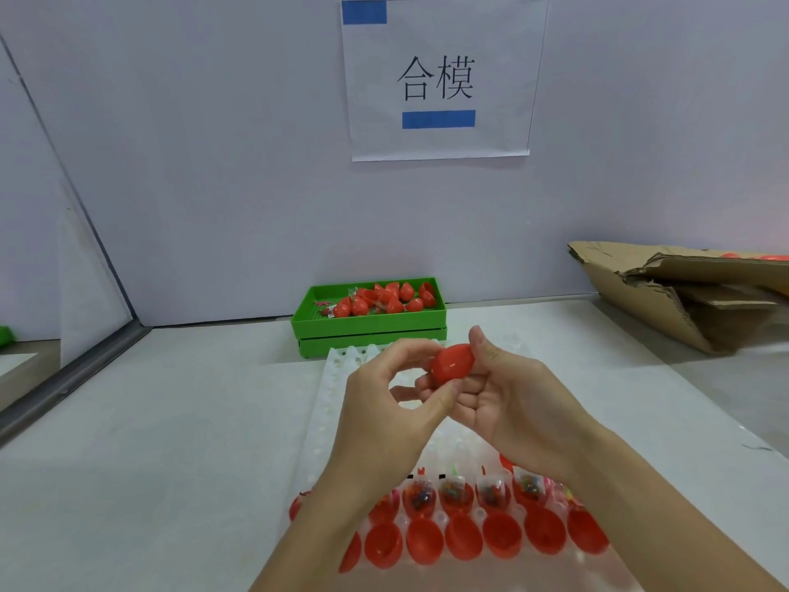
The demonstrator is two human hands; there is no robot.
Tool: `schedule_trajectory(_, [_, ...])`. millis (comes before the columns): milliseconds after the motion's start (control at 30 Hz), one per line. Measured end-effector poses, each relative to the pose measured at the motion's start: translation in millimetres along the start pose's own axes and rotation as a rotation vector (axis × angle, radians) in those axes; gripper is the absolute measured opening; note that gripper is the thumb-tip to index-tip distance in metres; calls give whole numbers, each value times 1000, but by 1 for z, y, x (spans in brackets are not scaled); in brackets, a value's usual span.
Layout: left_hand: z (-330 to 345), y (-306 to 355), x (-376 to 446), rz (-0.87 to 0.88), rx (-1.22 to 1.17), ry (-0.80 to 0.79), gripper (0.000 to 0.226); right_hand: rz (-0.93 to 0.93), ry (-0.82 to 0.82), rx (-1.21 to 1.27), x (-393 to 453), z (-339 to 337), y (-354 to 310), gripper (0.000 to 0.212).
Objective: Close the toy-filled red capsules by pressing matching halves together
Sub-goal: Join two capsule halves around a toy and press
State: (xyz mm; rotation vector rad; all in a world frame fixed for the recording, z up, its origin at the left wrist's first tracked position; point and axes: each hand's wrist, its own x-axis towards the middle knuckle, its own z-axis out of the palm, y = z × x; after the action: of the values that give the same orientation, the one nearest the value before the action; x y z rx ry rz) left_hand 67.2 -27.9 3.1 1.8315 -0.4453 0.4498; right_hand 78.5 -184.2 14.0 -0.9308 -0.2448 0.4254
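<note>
Both hands meet above the far end of the white tray (331, 380), holding one red capsule (451, 363) between them. The right hand (508, 399) cradles it with thumb over the top and fingers curled beneath, while the left hand (386, 403) pinches its near end with thumb and fingertips. The capsule looks whole, so this reads as the pressing step, the two halves being squeezed shut or just seated. Along the tray's near edge sit a row of open halves holding toys (454, 495) and, nearer still, a row of empty halves (425, 540). Closed capsules lie in the green bin (367, 324) at the table's back edge. The next move likely calls for setting this capsule down, then pairing a filled half with an empty one, rims aligned.
</note>
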Motion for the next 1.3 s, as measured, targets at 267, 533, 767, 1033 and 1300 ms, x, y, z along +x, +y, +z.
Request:
schedule_trajectory(267, [4,-4,1,-1,35,181,23,-90,226,-272,4,3,4,48])
schedule_trajectory(533, [5,-9,0,92,335,265,41,-373,354,-703,6,11,18,14])
schedule_trajectory(767, [4,-11,-2,155,423,235,42,-469,433,-890,4,23,23,27])
schedule_trajectory(1033, [-2,-9,2,50,279,293,49,-378,548,8,37,-20,-30,27])
schedule_trajectory(1300, [0,-21,2,14,284,250,27,-483,870,232,82,-93,-105,8])
